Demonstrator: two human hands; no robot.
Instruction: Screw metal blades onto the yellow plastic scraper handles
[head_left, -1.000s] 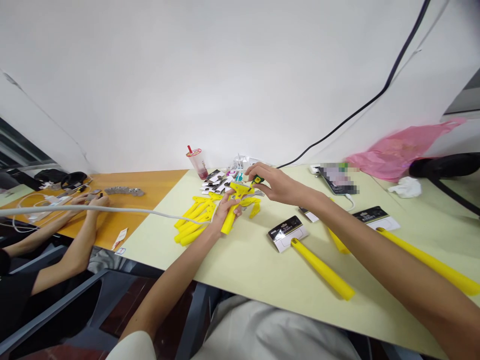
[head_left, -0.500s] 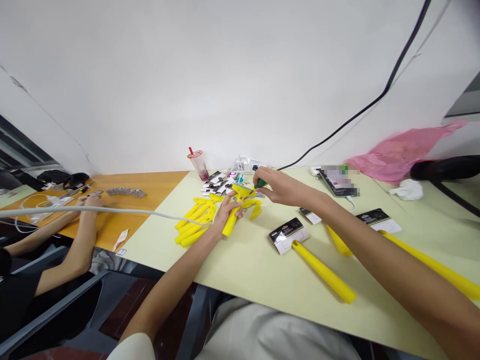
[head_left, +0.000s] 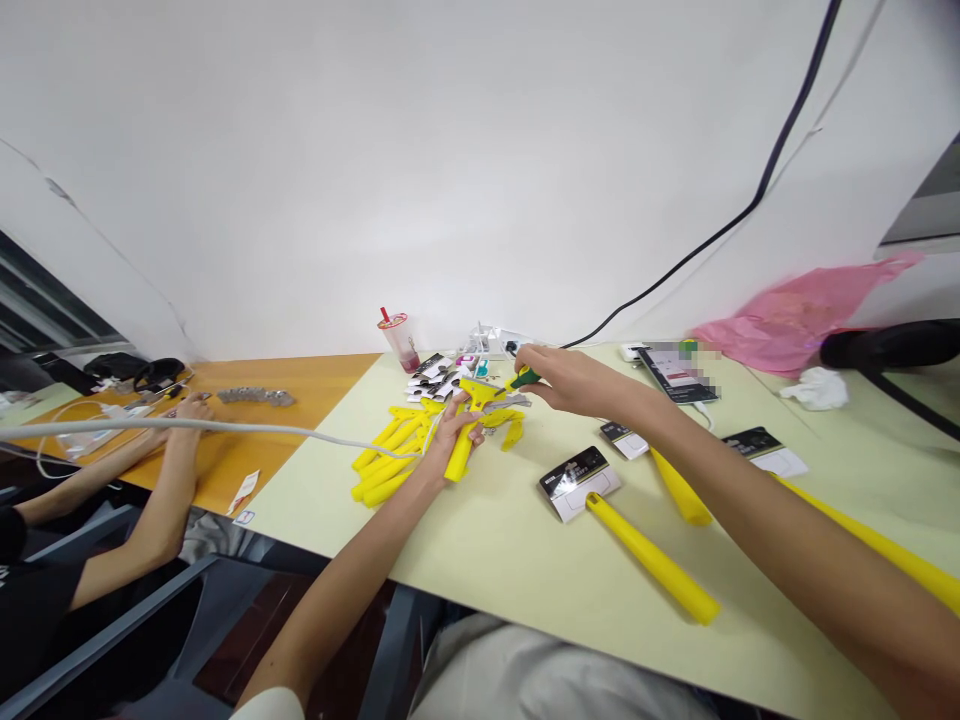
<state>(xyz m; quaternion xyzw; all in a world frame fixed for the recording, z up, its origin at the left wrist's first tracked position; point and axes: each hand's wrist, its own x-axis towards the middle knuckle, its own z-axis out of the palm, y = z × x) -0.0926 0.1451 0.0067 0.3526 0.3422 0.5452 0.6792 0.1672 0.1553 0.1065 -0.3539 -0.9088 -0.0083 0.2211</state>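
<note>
My left hand (head_left: 450,436) is closed round the handle of a yellow scraper (head_left: 458,460), its wide head tilted up and away from me. In my right hand (head_left: 562,380) is a screwdriver with a green and yellow handle (head_left: 526,378). It points left towards the scraper head; whether its tip touches is too small to tell. Left of the scraper lies a pile of yellow scraper handles (head_left: 386,455). Small loose yellow pieces (head_left: 513,432) lie under and right of the scraper head. Black-and-white header cards (head_left: 436,378) are heaped behind.
Yellow scrapers (head_left: 652,560) with cards (head_left: 581,482) lie at the right. A drink cup (head_left: 400,342), a phone (head_left: 679,374) and a pink bag (head_left: 802,312) stand or lie farther back. A white cable (head_left: 285,430) crosses the left. A co-worker's hands (head_left: 187,408) are at the orange table.
My right hand has shifted slightly right, and more of the screwdriver shows between it and the scraper. My left hand still holds the scraper. The whole view has tilted a little.
</note>
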